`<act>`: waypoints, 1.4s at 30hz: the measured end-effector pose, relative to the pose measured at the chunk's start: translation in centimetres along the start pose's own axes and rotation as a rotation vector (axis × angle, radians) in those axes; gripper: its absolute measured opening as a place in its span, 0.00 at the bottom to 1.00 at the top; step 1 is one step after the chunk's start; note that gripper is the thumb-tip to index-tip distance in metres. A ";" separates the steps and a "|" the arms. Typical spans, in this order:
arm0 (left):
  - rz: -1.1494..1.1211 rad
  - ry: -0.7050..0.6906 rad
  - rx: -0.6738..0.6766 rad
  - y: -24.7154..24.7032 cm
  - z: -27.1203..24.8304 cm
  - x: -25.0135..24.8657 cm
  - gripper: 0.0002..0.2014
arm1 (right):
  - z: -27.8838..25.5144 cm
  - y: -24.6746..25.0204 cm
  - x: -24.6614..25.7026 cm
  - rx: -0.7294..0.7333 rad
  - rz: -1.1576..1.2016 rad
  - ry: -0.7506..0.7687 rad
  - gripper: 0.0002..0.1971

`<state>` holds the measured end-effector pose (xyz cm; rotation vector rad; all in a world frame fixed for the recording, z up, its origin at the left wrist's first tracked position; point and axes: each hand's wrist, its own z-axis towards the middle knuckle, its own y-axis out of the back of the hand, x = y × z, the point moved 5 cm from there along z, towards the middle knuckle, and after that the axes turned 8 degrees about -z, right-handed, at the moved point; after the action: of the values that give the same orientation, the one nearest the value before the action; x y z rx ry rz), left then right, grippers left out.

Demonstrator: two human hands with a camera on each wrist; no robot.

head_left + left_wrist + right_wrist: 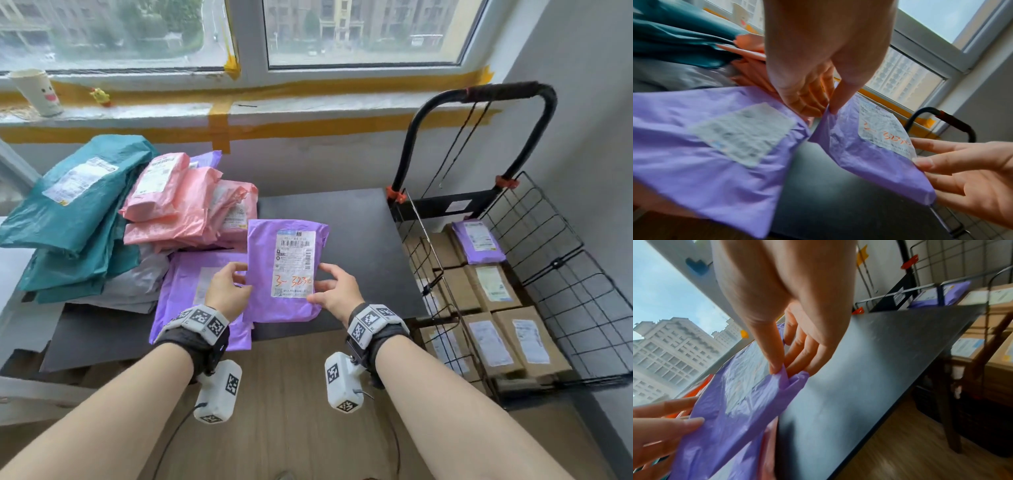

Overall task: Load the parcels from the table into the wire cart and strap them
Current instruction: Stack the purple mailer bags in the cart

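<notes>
From the head view, your left hand point(228, 291) and right hand point(337, 293) pinch the two side edges of a purple parcel point(286, 270) with orange writing on its label, held above the dark desk point(356, 246). Only this view shows the whole load: teal parcels point(72, 212), pink parcels point(185, 205) and another purple parcel point(195, 294) heaped on the desk's left half, and the wire cart point(555, 274) to your right, with brown boxes point(496, 325) and a small purple parcel point(478, 241) lying on them.

The left wrist view shows what the head view cannot: your thumb and fingers point(835, 104) nip a raised fold of the held parcel's edge, clear of the desk.

The right wrist view shows your right thumb point(774, 360) and fingers gathering the opposite edge into a pinched fold, with the boxes beyond the desk's edge.
</notes>
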<state>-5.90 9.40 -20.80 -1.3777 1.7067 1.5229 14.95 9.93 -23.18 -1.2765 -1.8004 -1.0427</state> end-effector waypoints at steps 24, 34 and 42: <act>-0.235 0.166 0.422 -53.9 -8.4 -15.9 0.27 | -1.1 52.9 -19.2 -0.215 -0.230 -0.118 0.38; -0.216 0.391 0.499 -68.6 -0.4 -8.6 0.26 | 10.3 57.8 -30.0 -0.215 -0.356 -0.388 0.27; -0.133 0.472 0.506 -74.5 3.9 -4.3 0.27 | 17.1 58.7 -36.2 -0.189 -0.377 -0.491 0.26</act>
<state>60.50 23.38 -52.11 -1.5954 2.0349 0.6456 79.87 21.99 -49.41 -1.4296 -2.4332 -1.1949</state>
